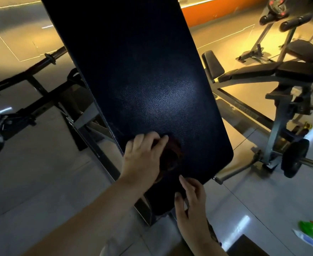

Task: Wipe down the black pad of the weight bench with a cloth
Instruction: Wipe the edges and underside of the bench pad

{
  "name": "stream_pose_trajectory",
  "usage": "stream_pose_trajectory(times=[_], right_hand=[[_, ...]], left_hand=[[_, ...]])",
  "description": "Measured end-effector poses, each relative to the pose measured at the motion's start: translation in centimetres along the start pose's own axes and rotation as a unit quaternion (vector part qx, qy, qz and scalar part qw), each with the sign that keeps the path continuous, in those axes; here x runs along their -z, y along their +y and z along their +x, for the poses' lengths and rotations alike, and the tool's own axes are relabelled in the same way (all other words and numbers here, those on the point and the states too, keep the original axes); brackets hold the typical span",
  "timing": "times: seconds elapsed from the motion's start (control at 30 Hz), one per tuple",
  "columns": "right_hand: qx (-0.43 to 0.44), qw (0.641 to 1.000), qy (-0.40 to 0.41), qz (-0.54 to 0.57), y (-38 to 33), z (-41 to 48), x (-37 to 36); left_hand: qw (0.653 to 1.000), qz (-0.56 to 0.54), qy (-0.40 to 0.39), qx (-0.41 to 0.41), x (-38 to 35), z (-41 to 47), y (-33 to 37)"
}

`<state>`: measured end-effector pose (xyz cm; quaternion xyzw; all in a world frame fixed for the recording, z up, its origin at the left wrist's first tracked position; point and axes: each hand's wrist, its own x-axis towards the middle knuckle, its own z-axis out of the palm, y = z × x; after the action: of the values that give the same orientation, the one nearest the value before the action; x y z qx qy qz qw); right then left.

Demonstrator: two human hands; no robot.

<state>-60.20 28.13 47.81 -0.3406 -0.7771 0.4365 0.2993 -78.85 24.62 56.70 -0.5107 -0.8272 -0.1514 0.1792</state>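
Observation:
The long black pad (144, 85) of the weight bench runs from the top of the view down to the centre, its textured surface catching light in the middle. My left hand (142, 156) presses a dark reddish cloth (172, 156) flat on the pad's near end, by its left edge. The cloth is dim and partly hidden under my fingers. My right hand (190, 200) rests just below, fingers apart, touching the smaller dark seat pad (161, 198) beneath the long pad's near corner.
The bench's metal frame (89, 122) and a barbell bar (22, 71) lie to the left. A second bench machine (274, 74) with a weight plate (294, 157) stands at the right. A green item and a white tube (311, 231) lie on the tiled floor at lower right.

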Motion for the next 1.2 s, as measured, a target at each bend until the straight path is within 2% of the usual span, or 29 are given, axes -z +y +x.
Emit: stream_pose_trajectory(times=[0.03, 0.07, 0.13, 0.2, 0.3, 0.4, 0.5, 0.57, 0.67, 0.77, 0.83, 0.9, 0.97, 1.03, 1.07, 1.13, 1.2], right_hand=[[-0.018, 1.000, 0.007, 0.016, -0.4, 0.2, -0.2], [-0.036, 0.998, 0.023, 0.038, -0.8, 0.5, -0.3], [-0.056, 0.993, 0.069, 0.082, -1.1, 0.9, -0.4], [-0.085, 0.987, 0.072, 0.114, -1.4, 1.0, -0.5], [-0.178, 0.962, 0.064, 0.196, -2.2, 0.2, -1.2], [-0.179, 0.963, 0.073, 0.190, -3.1, -1.4, -2.6], [-0.173, 0.974, 0.065, 0.128, -3.0, -2.8, -4.3], [-0.165, 0.981, 0.056, 0.081, -2.8, -2.9, -5.0], [-0.123, 0.985, 0.116, 0.043, -1.6, -0.8, -4.9], [-0.136, 0.973, 0.179, 0.050, 0.4, 3.7, -2.9], [-0.115, 0.973, 0.195, 0.048, 0.8, 5.4, -2.5], [-0.063, 0.985, 0.157, 0.021, 0.0, 4.4, -3.7], [0.049, 0.996, 0.069, -0.039, -0.6, 1.3, -5.3], [0.165, 0.982, -0.027, -0.093, 0.5, -1.9, -5.7], [0.188, 0.975, -0.055, -0.107, 1.2, -2.3, -5.1], [0.144, 0.983, -0.026, -0.112, 2.8, -0.7, -3.2], [0.037, 0.990, 0.092, -0.095, 3.3, 3.1, -1.4]], left_hand=[[0.999, -0.012, 0.013, 0.043, 0.1, 0.8, 0.2], [0.998, -0.025, 0.010, 0.050, 0.0, 0.9, 0.7], [0.998, -0.055, -0.036, -0.009, -1.2, -0.9, 2.2], [0.984, -0.125, -0.111, -0.063, -1.8, -3.7, 4.0], [0.948, -0.218, -0.224, -0.059, -0.9, -6.6, 5.5], [0.937, -0.222, -0.256, -0.083, 0.5, -7.3, 4.3], [0.936, -0.216, -0.253, -0.111, 1.6, -6.5, 2.2], [0.948, -0.225, -0.211, -0.075, 1.5, -5.8, 1.0], [0.959, -0.246, -0.139, -0.010, 1.4, -4.9, -0.1], [0.966, -0.230, -0.112, -0.022, 1.9, -5.3, -0.6], [0.974, -0.210, -0.090, -0.004, 2.0, -5.9, -1.2], [0.976, -0.207, -0.069, 0.029, 2.0, -6.4, -1.9], [0.975, -0.208, -0.059, 0.056, 1.8, -6.9, -2.5], [0.975, -0.205, -0.061, 0.064, 1.4, -7.2, -2.7], [0.974, -0.206, -0.060, 0.064, 1.3, -7.2, -2.7], [0.973, -0.213, -0.054, 0.072, 1.3, -7.3, -2.6], [0.971, -0.215, -0.040, 0.096, 1.5, -7.2, -2.4]])
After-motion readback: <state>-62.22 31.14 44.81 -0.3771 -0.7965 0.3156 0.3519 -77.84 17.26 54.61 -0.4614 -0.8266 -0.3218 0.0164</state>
